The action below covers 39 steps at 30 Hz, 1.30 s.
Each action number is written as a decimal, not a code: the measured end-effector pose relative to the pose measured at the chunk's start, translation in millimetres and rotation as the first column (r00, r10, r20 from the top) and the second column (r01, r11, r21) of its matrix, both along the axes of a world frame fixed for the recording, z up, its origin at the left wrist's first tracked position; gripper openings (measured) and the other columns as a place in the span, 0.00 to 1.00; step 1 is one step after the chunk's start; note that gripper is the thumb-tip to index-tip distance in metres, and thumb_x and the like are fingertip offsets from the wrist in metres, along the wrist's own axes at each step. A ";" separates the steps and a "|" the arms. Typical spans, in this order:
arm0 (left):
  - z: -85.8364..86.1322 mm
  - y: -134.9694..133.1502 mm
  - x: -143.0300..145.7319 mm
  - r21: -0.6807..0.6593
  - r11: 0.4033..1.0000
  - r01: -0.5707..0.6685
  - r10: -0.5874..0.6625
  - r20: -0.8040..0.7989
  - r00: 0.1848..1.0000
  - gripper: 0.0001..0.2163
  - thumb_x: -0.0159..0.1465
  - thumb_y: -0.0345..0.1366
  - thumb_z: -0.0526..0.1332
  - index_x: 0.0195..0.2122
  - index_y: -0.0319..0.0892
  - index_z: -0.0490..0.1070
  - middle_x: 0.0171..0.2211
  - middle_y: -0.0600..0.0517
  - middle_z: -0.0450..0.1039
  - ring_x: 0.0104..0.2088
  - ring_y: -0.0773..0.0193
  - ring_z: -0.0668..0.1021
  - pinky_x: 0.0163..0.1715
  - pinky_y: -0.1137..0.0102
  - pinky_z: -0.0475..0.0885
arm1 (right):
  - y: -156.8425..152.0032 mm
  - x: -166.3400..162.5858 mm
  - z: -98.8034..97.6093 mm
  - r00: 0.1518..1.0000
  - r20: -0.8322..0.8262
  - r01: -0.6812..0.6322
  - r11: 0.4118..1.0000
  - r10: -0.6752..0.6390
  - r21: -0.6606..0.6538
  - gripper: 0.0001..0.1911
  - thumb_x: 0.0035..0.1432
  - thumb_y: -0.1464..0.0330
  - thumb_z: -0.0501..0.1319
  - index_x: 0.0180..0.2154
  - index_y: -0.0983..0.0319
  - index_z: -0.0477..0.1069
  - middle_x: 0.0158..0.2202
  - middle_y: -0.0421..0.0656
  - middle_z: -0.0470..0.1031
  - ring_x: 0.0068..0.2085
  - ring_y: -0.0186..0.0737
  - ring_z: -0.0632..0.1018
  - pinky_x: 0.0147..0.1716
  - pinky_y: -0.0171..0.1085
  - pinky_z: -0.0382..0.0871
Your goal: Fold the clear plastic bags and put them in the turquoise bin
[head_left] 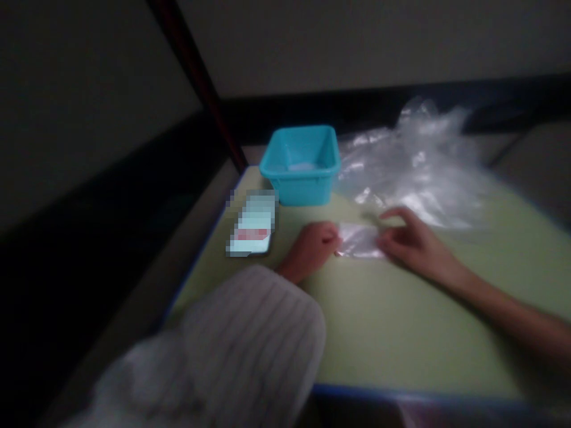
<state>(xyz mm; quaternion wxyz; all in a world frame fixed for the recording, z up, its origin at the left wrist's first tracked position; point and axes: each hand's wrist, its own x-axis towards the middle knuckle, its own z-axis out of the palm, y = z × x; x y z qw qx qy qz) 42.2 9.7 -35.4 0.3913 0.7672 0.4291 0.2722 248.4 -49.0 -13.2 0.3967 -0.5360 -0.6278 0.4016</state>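
One pale yellow-green table [379, 339] is lying under everything I am handling, its blue edge [401, 393] running along the side nearest me. Toward the far right, a heap of clear plastic [419, 160] is spreading loosely and catching the light. A pale striped sleeve [254, 339] is covering my left forearm. Just left of the heap, a turquoise basin [301, 189] is standing upright; something pale is lying inside, too blurred for me to name. Nearer, by the left edge, a phone [254, 226] is lying with its screen glowing.

My left hand [314, 242] and right hand [413, 241] are facing each other across a small clear packet [359, 241], which is sitting between them, nearer me than the basin and to its right. As I judge it, I am handling this one packet by its two ends, and the next move seems to be calling for a steady hold on the left and a light touch on the right, such thin film probably creasing easily.

My left fingers [329, 229] are curling closed, gripping the packet's left end. My right thumb [388, 239] is touching the other end while the index finger [397, 212] is arching away; whether anything is pinching underneath, I cannot tell.
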 end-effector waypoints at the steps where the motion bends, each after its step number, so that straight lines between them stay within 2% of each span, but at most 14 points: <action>1: -0.1 1.0 1.2 -0.014 1.000 -0.007 0.007 0.000 1.000 0.03 0.56 0.26 0.57 0.31 0.38 0.69 0.20 0.56 0.72 0.23 0.68 0.74 0.23 0.76 0.62 | -1.3 1.8 0.7 0.999 0.044 0.026 0.998 -0.028 0.051 0.19 0.54 0.61 0.60 0.44 0.60 0.56 0.22 0.36 0.69 0.19 0.33 0.68 0.15 0.32 0.59; 4: 1.1 2.5 4.2 -0.071 0.997 -0.043 0.043 -0.008 0.999 0.16 0.55 0.25 0.58 0.45 0.38 0.65 0.19 0.58 0.71 0.22 0.66 0.74 0.22 0.75 0.62 | -5.8 5.2 2.0 0.949 0.280 0.059 0.952 -0.147 0.301 0.14 0.57 0.63 0.57 0.43 0.61 0.61 0.28 0.42 0.72 0.25 0.38 0.73 0.22 0.37 0.68; 6: 2.9 2.4 5.7 -0.089 0.994 -0.070 0.068 -0.026 0.997 0.22 0.54 0.25 0.59 0.51 0.38 0.61 0.18 0.59 0.70 0.22 0.65 0.74 0.23 0.74 0.63 | -9.4 3.3 1.2 0.876 0.450 -0.041 0.903 -0.173 0.427 0.12 0.59 0.64 0.55 0.43 0.63 0.64 0.33 0.47 0.74 0.32 0.42 0.76 0.30 0.41 0.72; 9: 5.6 1.5 6.8 -0.080 0.993 -0.083 0.078 -0.056 0.995 0.25 0.54 0.24 0.59 0.53 0.37 0.58 0.19 0.59 0.69 0.22 0.65 0.74 0.25 0.73 0.65 | -15.2 -5.4 -4.7 0.750 0.656 -0.274 0.860 -0.089 0.430 0.19 0.63 0.62 0.53 0.51 0.67 0.64 0.47 0.55 0.74 0.46 0.49 0.76 0.43 0.48 0.72; 11: 6.6 0.9 7.2 -0.072 0.994 -0.080 0.075 -0.068 0.995 0.25 0.54 0.24 0.58 0.54 0.37 0.57 0.19 0.59 0.69 0.22 0.64 0.74 0.25 0.72 0.65 | -18.3 -11.0 -12.0 0.652 0.756 -0.391 0.832 -0.050 0.392 0.28 0.64 0.57 0.51 0.57 0.71 0.59 0.57 0.60 0.67 0.56 0.54 0.70 0.52 0.53 0.66; 15: 6.6 0.8 8.4 -0.045 0.995 -0.092 0.087 -0.102 0.991 0.25 0.55 0.25 0.58 0.54 0.36 0.57 0.20 0.58 0.69 0.23 0.63 0.74 0.26 0.71 0.66 | -20.7 -12.7 -27.3 0.535 0.844 -0.506 0.780 -0.051 0.368 0.37 0.65 0.51 0.43 0.62 0.74 0.50 0.62 0.64 0.56 0.64 0.55 0.58 0.58 0.59 0.55; 20: 7.1 0.4 8.2 0.013 0.995 -0.100 0.100 -0.139 0.985 0.22 0.56 0.28 0.59 0.53 0.37 0.58 0.21 0.58 0.69 0.24 0.64 0.74 0.27 0.71 0.68 | -19.3 -8.1 -33.1 0.508 0.860 -0.520 0.780 -0.046 0.349 0.39 0.65 0.50 0.43 0.66 0.71 0.39 0.64 0.62 0.53 0.64 0.53 0.56 0.59 0.57 0.55; 23: 10.4 -6.4 5.4 0.167 0.978 -0.122 0.153 -0.184 0.971 0.18 0.60 0.32 0.56 0.52 0.36 0.61 0.23 0.55 0.70 0.26 0.62 0.75 0.29 0.69 0.70 | -18.3 -7.4 -29.8 0.517 0.855 -0.520 0.780 -0.037 0.347 0.40 0.65 0.50 0.43 0.66 0.69 0.36 0.64 0.62 0.54 0.65 0.52 0.56 0.59 0.57 0.55; 25: 13.3 -14.1 3.2 0.337 0.939 -0.065 0.141 -0.207 0.968 0.16 0.62 0.33 0.55 0.50 0.36 0.63 0.30 0.50 0.73 0.33 0.60 0.76 0.36 0.66 0.71 | -17.6 -7.1 -26.6 0.531 0.847 -0.511 0.782 -0.038 0.356 0.41 0.64 0.49 0.43 0.67 0.69 0.35 0.64 0.62 0.53 0.65 0.52 0.55 0.59 0.56 0.54; 28: 15.2 -25.1 0.8 0.511 0.839 0.189 -0.046 -0.279 0.959 0.17 0.63 0.34 0.52 0.53 0.35 0.63 0.52 0.40 0.70 0.53 0.56 0.71 0.53 0.61 0.66 | -16.6 -6.5 -22.9 0.560 0.827 -0.485 0.788 -0.054 0.380 0.42 0.64 0.48 0.44 0.67 0.69 0.34 0.65 0.61 0.51 0.65 0.52 0.53 0.59 0.56 0.54; 30: 13.5 -28.9 -0.1 0.520 0.786 0.335 -0.142 -0.375 0.916 0.22 0.64 0.35 0.52 0.58 0.33 0.59 0.61 0.39 0.59 0.62 0.55 0.61 0.60 0.60 0.57 | -16.4 -6.0 -22.6 0.564 0.825 -0.481 0.795 -0.043 0.370 0.43 0.63 0.48 0.45 0.67 0.69 0.35 0.65 0.61 0.50 0.65 0.53 0.52 0.59 0.56 0.53; 32: 10.3 -29.7 -0.7 0.476 0.773 0.420 -0.178 -0.473 0.863 0.25 0.65 0.38 0.52 0.62 0.31 0.54 0.65 0.39 0.52 0.66 0.55 0.54 0.64 0.59 0.50 | -16.6 -5.6 -24.0 0.552 0.833 -0.493 0.797 -0.024 0.349 0.43 0.62 0.47 0.45 0.67 0.69 0.36 0.65 0.61 0.50 0.66 0.53 0.52 0.60 0.56 0.52; 35: 6.2 -28.8 -1.7 0.396 0.793 0.462 -0.182 -0.570 0.801 0.28 0.66 0.44 0.50 0.63 0.31 0.51 0.66 0.39 0.47 0.67 0.55 0.50 0.64 0.58 0.45 | -17.2 -5.1 -26.8 0.538 0.843 -0.504 0.793 -0.020 0.341 0.43 0.63 0.48 0.44 0.67 0.69 0.34 0.65 0.61 0.50 0.65 0.53 0.53 0.60 0.57 0.51; 39: 6.0 -29.6 -2.4 0.352 0.807 0.475 -0.181 -0.618 0.765 0.31 0.66 0.47 0.50 0.64 0.31 0.49 0.67 0.39 0.43 0.67 0.54 0.48 0.64 0.57 0.43 | -17.5 -4.6 -28.3 0.522 0.852 -0.513 0.790 -0.025 0.337 0.43 0.63 0.48 0.44 0.67 0.69 0.32 0.65 0.62 0.50 0.65 0.53 0.53 0.60 0.57 0.52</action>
